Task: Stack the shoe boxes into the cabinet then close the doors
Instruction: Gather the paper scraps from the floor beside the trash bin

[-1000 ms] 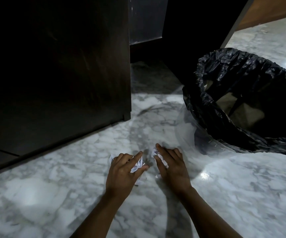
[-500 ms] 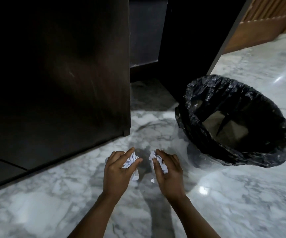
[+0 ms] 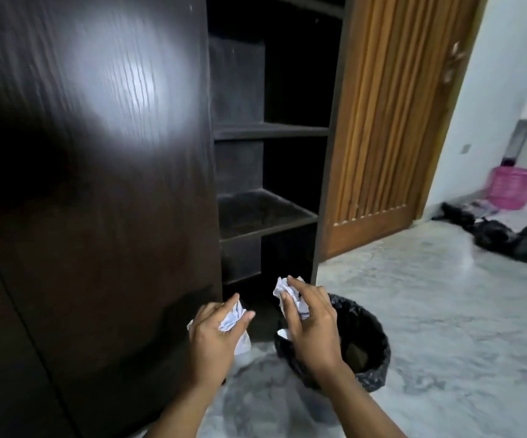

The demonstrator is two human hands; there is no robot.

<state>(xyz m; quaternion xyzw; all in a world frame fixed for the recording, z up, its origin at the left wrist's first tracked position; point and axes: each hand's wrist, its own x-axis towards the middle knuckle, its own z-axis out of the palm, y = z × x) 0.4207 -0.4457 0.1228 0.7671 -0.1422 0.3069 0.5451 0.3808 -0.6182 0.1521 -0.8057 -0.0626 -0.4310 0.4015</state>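
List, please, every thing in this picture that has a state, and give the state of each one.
Cabinet: open, the shelves in view bare.
Left door: shut.
Bin: upright, lined with a black bag.
Left hand: shut on crumpled paper.
Right hand: shut on crumpled paper, beside the bin.
Wooden door: cannot tell whether it is open.
Pink basket: upright, blurred.

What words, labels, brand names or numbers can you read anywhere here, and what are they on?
None can be read.
Crumpled white paper in the left hand: no legible print.
Crumpled white paper in the right hand: no legible print.
Dark wooden cabinet door, black bin liner, pink plastic basket: no visible text.
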